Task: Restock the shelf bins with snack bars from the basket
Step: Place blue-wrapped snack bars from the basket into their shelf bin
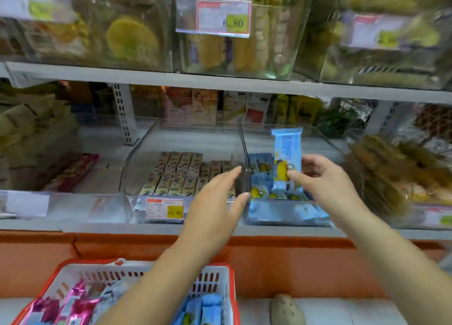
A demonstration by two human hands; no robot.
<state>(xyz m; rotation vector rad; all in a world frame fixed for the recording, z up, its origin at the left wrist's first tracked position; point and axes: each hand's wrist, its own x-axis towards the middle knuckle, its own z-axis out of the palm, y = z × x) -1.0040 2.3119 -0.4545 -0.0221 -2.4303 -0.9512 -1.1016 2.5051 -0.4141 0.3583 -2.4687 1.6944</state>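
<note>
Now: fingers (pixel 293 174) of the right hand (pixel 325 180) pinch the blue snack bar (pixel 286 151) low on its wrapper, upright over the clear bin (pixel 281 213) of same bars | left hand (pixel 217 197) flat, fingers straight, at bin's front corner | bar probably light, wrapper slippery; grip mid-body.

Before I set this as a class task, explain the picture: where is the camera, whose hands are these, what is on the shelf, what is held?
There is no machine: a person works with bare hands, filmed by one camera on their head, looking forward and down. The right hand pinches a blue snack bar upright over a clear bin of matching blue bars. The left hand is open, fingers straight, by the neighbouring bin of brown bars. Below, a red basket holds spare bars, blue and pink.
</note>
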